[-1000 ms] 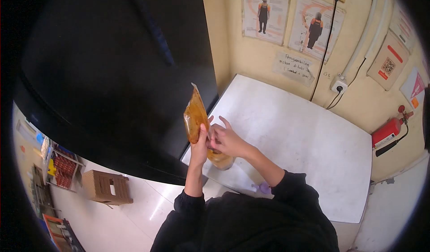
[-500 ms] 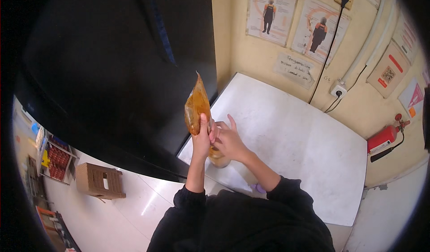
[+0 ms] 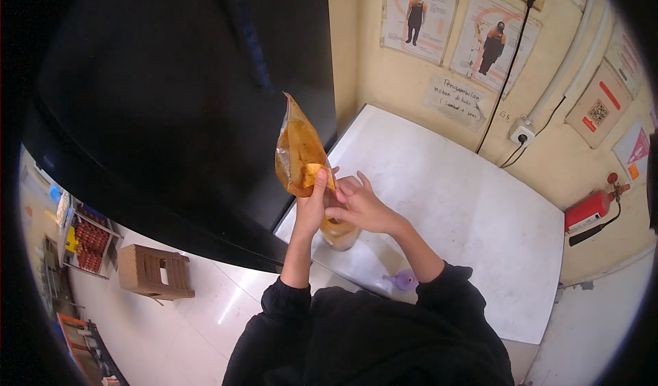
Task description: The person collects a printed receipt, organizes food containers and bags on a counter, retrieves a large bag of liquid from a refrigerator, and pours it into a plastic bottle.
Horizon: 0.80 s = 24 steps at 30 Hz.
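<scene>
My left hand [image 3: 312, 204] is wrapped round a clear plastic bag [image 3: 299, 142] of orange-brown sauce or oily liquid, its thumb lying along the bag's side. The bag stands tilted, with a pointed corner upward. Beside it, my right hand [image 3: 363, 208] has its thumb and some fingers closed at the bag's lower edge, while other fingers stick out. Exactly what those fingertips pinch is partly hidden. Under both hands stands a clear round container [image 3: 340, 238] with yellowish-brown contents, its top hidden by the hands.
The container rests on a white table [image 3: 473, 228] near its left edge, with a small purple object [image 3: 403, 280] close to my right forearm. A large black cabinet [image 3: 171, 112] rises at left. A brown stool [image 3: 154, 273] stands on the floor; a red fire extinguisher [image 3: 588, 211] hangs at right.
The bag has tilted further left and shows more of its broad face. My right hand has shifted slightly right, its fingers changing position. More of the purple object shows.
</scene>
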Tool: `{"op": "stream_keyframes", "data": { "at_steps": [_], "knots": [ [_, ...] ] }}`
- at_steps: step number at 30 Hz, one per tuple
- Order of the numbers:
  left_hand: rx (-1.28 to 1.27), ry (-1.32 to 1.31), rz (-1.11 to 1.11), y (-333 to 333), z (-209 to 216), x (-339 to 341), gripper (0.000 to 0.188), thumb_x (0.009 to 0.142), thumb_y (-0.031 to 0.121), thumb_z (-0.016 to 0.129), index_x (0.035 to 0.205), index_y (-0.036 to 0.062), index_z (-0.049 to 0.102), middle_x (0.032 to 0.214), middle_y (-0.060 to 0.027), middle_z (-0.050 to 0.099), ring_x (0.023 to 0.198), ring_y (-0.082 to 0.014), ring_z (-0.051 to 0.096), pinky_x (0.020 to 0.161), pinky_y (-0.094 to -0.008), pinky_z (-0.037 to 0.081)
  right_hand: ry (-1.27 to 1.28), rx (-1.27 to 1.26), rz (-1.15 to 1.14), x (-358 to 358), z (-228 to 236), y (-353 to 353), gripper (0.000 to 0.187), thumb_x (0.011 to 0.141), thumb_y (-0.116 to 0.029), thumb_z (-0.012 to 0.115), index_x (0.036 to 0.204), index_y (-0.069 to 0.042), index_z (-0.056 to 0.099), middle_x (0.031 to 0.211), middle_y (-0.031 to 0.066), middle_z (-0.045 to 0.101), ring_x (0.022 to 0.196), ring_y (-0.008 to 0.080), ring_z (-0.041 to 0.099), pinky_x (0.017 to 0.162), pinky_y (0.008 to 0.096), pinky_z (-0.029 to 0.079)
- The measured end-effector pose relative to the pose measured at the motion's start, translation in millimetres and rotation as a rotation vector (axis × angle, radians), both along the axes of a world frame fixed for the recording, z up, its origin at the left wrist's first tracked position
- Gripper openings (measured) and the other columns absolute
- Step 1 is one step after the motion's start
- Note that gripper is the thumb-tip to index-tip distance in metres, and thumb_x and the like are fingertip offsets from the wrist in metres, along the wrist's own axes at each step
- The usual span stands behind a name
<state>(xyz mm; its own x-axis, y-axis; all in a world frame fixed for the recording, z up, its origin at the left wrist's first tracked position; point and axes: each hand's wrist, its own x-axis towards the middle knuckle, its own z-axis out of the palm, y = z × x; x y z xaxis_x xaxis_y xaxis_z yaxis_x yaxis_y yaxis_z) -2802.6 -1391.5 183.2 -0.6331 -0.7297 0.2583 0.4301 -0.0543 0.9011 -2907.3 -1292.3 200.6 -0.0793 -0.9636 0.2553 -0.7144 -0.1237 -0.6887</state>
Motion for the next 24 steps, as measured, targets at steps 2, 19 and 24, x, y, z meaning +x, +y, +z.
{"op": "stream_keyframes", "data": {
  "at_steps": [2, 19, 24],
  "knots": [
    [0.022, 0.069, 0.040, 3.7, 5.5, -4.5, 0.037, 0.097, 0.037, 0.044, 0.091, 0.0021, 0.055, 0.069, -0.0034, 0.055, 0.070, -0.0128, 0.058, 0.072, -0.0275, 0.048, 0.043, -0.030, 0.016, -0.8, 4.8, 5.5, 0.036, 0.087, -0.034, 0.059, 0.105, -0.004, 0.054, 0.096, 0.0087, 0.051, 0.107, 0.0252, 0.046, 0.109, 0.0538, 0.009],
    [-0.187, -0.256, 0.187, 20.0, 9.5, -7.9, 0.035, 0.097, 0.030, 0.047, 0.104, -0.0024, 0.056, 0.092, -0.0051, 0.059, 0.080, -0.0123, 0.052, 0.071, -0.0274, 0.044, 0.406, -0.282, -0.203, 14.0, -12.9, -2.2, 0.014, 0.064, -0.010, 0.068, 0.073, -0.002, 0.062, 0.077, 0.0098, 0.057, 0.082, 0.0263, 0.051, 0.077, 0.0366, 0.043],
    [-0.032, -0.201, 0.019, 13.8, 11.6, -0.7, 0.031, 0.094, 0.026, 0.054, 0.108, -0.0018, 0.057, 0.104, -0.0096, 0.061, 0.095, -0.0152, 0.056, 0.082, -0.0291, 0.044, 0.259, -0.175, -0.153, 4.8, -5.2, 0.2, 0.015, 0.069, -0.009, 0.066, 0.080, 0.000, 0.061, 0.081, 0.0123, 0.059, 0.083, 0.0288, 0.052, 0.079, 0.0389, 0.042]
  ]
}}
